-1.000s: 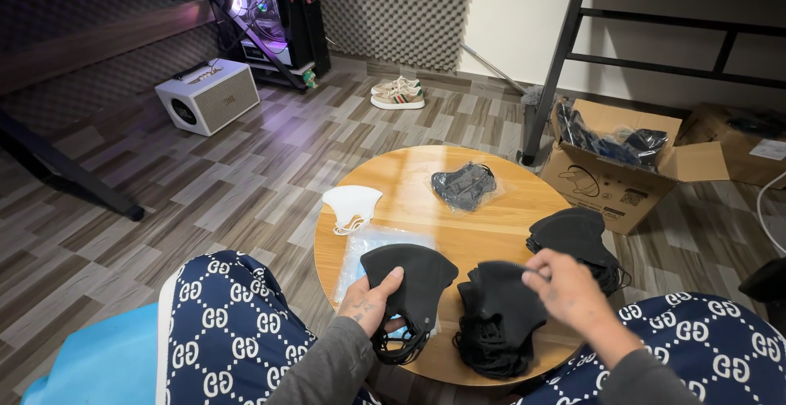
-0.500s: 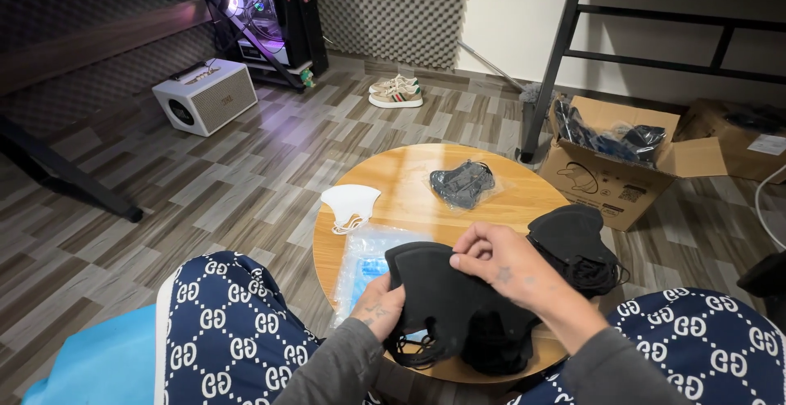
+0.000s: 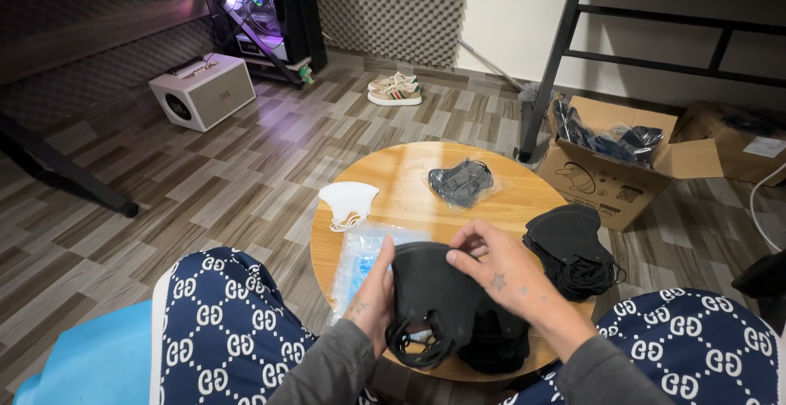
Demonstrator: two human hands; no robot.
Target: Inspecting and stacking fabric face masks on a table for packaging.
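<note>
— Both hands closed on one black mask [image 3: 434, 290], over tabletop [image 3: 409, 196] edge?
— Yes: left hand [image 3: 372, 298] pinching its side, right hand [image 3: 491, 270] its top. Best kept flat, loops untangled.

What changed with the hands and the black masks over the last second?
The right hand came left off the black pile beside it and took the top edge of the black mask with its fingers. The left hand went from lying flat on that mask to gripping its left edge. The white mask, the bagged dark masks, the stack of black masks and the round table stayed put.
</note>
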